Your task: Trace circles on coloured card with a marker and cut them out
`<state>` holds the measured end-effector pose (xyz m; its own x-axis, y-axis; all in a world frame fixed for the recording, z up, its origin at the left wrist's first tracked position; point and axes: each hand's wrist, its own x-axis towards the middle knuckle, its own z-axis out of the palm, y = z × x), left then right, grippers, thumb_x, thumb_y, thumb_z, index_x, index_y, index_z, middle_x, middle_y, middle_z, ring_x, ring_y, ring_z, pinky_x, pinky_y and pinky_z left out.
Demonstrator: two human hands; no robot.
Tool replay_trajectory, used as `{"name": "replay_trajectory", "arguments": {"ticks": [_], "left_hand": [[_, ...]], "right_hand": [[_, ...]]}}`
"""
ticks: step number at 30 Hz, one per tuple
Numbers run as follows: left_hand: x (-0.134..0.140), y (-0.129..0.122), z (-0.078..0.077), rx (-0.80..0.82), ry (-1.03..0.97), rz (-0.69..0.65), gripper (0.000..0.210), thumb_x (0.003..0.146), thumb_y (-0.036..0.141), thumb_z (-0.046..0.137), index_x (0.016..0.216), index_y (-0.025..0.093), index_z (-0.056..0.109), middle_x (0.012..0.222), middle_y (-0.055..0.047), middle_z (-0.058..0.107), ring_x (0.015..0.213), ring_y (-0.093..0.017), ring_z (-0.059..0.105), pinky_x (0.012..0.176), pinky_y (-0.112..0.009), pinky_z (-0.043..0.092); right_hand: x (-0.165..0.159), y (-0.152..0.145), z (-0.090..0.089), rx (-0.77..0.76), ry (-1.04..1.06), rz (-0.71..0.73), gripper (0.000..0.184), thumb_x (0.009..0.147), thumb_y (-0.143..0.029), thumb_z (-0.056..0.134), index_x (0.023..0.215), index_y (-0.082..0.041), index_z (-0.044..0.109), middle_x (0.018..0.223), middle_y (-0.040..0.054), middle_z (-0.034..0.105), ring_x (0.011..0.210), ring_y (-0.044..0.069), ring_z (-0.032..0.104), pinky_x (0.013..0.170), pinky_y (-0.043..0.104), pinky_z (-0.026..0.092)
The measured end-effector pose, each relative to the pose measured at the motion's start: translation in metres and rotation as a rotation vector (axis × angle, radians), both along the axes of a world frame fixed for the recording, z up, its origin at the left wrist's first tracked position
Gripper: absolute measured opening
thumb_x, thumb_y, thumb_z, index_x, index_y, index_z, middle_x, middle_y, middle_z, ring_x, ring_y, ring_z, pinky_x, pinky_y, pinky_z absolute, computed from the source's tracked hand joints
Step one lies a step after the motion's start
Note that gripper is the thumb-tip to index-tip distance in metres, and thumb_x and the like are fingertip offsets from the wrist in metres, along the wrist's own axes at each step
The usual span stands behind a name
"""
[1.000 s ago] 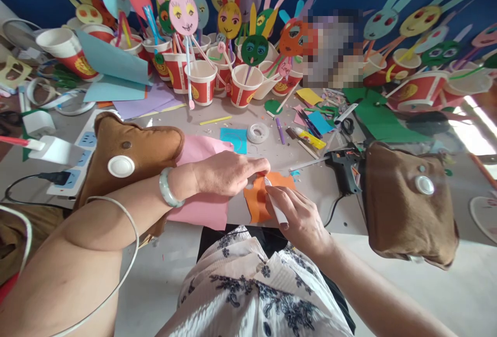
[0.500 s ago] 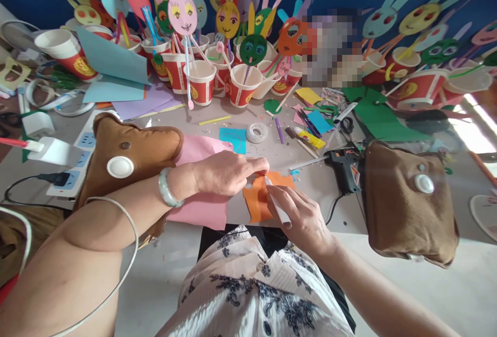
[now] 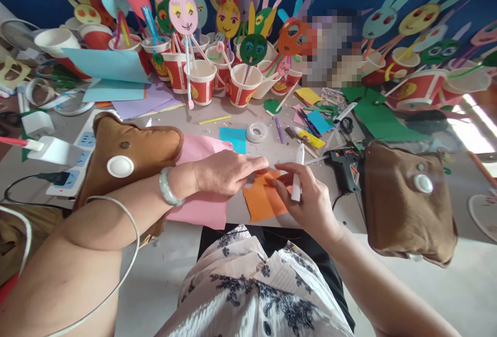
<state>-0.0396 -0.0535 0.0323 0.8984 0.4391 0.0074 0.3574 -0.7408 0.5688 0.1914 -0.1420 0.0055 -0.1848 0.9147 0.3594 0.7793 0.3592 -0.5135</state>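
Left hand [image 3: 227, 172] presses flat on the orange paper [image 3: 266, 201], fingertips at its top edge. Right hand [image 3: 306, 200] grips a white pen [image 3: 297, 179], tip pointing up and away, off the sheet. Pink paper [image 3: 202, 181] lies under the left wrist; a glue gun [image 3: 344, 169] sits just right.

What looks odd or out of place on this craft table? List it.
Small paper scraps litter the table behind the hands. A blue sheet rests tilted against the paper cups instead of lying flat. Nothing looks spilled or broken.
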Motion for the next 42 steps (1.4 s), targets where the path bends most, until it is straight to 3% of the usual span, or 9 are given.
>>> {"name": "replay_trajectory", "arguments": {"ticks": [4,10,14,18,28,37,42], "left_hand": [[0.001,0.0,-0.001,0.008,0.027,0.012,0.019,0.096,0.015,0.049,0.114,0.022,0.051,0.115,-0.006,0.072,0.095,-0.019,0.07,0.065,-0.027,0.042],[0.001,0.0,-0.001,-0.006,0.007,0.002,0.021,0.095,0.013,0.049,0.114,0.021,0.052,0.114,-0.004,0.072,0.093,-0.017,0.069,0.068,-0.028,0.044],[0.001,0.0,-0.002,0.039,-0.024,0.048,0.03,0.093,0.012,0.048,0.12,0.021,0.052,0.114,-0.004,0.074,0.091,-0.018,0.07,0.07,-0.029,0.044],[0.0,0.002,-0.007,0.118,-0.055,0.109,0.027,0.092,0.013,0.048,0.116,0.022,0.055,0.109,-0.002,0.076,0.083,-0.017,0.069,0.073,-0.03,0.044],[-0.002,0.003,-0.01,0.162,-0.028,0.075,0.021,0.09,0.013,0.046,0.103,0.021,0.06,0.093,-0.001,0.077,0.075,-0.016,0.067,0.072,-0.029,0.04],[-0.001,0.004,-0.011,0.156,0.012,0.068,0.02,0.09,0.016,0.045,0.1,0.021,0.061,0.087,0.0,0.075,0.072,-0.016,0.065,0.072,-0.03,0.04],[-0.001,0.003,-0.008,0.166,0.026,0.058,0.017,0.091,0.017,0.044,0.098,0.021,0.06,0.085,-0.001,0.074,0.07,-0.016,0.063,0.071,-0.03,0.039]], "right_hand": [[-0.006,0.016,-0.002,-0.038,-0.068,0.032,0.026,0.093,-0.027,0.063,0.119,-0.021,0.06,0.085,0.0045,0.077,0.069,0.021,0.076,0.064,0.031,0.056],[-0.008,0.02,0.0,-0.049,-0.029,0.041,0.014,0.095,-0.024,0.058,0.109,-0.025,0.061,0.092,0.0041,0.079,0.072,0.02,0.078,0.062,0.028,0.055],[-0.001,0.017,0.001,-0.074,0.116,-0.037,0.014,0.095,-0.028,0.062,0.109,-0.024,0.061,0.093,0.005,0.079,0.079,0.022,0.079,0.07,0.032,0.061],[0.012,0.01,0.0,-0.048,0.213,-0.138,0.017,0.095,-0.033,0.066,0.108,-0.024,0.061,0.097,0.0068,0.079,0.076,0.022,0.079,0.067,0.033,0.064],[0.032,-0.012,-0.001,0.073,0.262,-0.218,0.028,0.091,-0.031,0.074,0.117,-0.025,0.063,0.101,0.0074,0.08,0.082,0.025,0.08,0.07,0.039,0.068],[0.029,-0.011,0.007,0.08,0.228,-0.189,0.029,0.09,-0.028,0.075,0.116,-0.027,0.064,0.103,0.0064,0.08,0.082,0.025,0.08,0.069,0.039,0.067],[0.024,-0.01,0.01,-0.018,0.231,-0.103,0.024,0.092,-0.028,0.073,0.113,-0.025,0.063,0.097,0.0057,0.081,0.079,0.023,0.08,0.066,0.034,0.065]]}}
